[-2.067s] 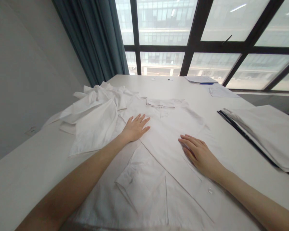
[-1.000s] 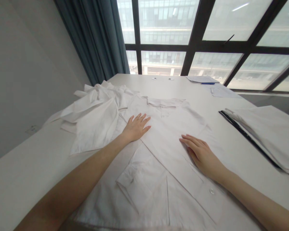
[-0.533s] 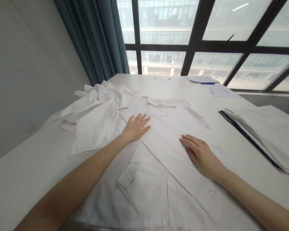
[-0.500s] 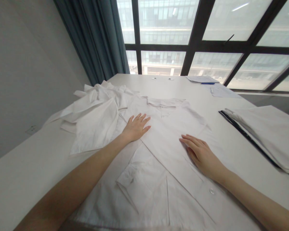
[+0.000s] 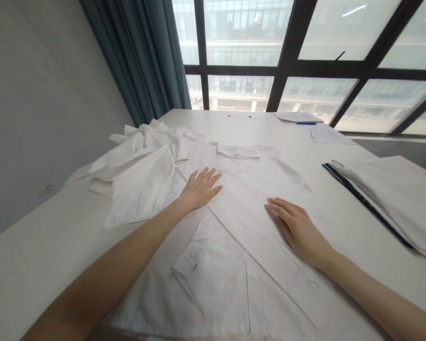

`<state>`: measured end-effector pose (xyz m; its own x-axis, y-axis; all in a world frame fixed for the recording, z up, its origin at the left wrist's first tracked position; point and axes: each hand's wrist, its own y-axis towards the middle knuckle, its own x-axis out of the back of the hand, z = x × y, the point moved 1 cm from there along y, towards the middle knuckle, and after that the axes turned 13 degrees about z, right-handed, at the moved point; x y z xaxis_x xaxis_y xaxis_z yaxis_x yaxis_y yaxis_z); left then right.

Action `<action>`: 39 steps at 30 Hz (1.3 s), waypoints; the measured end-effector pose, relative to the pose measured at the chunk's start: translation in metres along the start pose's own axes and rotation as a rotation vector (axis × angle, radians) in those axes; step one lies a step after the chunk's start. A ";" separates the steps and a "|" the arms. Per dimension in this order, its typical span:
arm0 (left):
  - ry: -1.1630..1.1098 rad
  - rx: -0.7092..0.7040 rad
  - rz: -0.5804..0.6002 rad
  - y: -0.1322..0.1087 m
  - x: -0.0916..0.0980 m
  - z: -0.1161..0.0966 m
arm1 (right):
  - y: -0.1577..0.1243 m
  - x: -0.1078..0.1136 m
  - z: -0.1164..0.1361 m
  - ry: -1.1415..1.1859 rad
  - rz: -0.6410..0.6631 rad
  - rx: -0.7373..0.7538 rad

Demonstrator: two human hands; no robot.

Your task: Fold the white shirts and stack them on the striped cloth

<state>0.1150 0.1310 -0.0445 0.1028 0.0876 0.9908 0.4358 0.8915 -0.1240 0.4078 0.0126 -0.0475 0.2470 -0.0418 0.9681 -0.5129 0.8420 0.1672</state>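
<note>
A white shirt (image 5: 241, 237) lies spread flat on the white table (image 5: 31, 255), its collar (image 5: 243, 150) pointing away from me and a folded sleeve cuff (image 5: 188, 267) lying across its lower front. My left hand (image 5: 199, 188) rests palm down on the shirt's left chest, fingers stretched out. On the right side of the shirt, my right hand (image 5: 298, 228) lies flat too, fingers together and extended. Neither hand holds anything.
A crumpled heap of white cloth (image 5: 142, 166) sits left of the shirt. A stack of folded white garments on a dark board (image 5: 390, 199) lies at the right. Papers and a blue pen (image 5: 305, 119) lie at the far edge by the window. A teal curtain (image 5: 142, 57) hangs behind.
Almost nothing differs. My right hand has crept very slightly to the right on the shirt; my left hand stays where it was.
</note>
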 end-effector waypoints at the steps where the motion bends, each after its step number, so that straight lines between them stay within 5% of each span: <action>1: -0.001 0.000 0.003 0.000 0.000 0.000 | 0.000 0.001 0.001 -0.003 -0.010 0.005; 39: -0.005 -0.102 -0.058 -0.001 0.002 -0.002 | 0.001 0.004 0.006 0.045 0.034 -0.055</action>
<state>0.1164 0.1293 -0.0428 0.0705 0.0399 0.9967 0.5295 0.8453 -0.0713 0.4037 0.0102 -0.0421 0.2680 0.0103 0.9634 -0.4758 0.8709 0.1231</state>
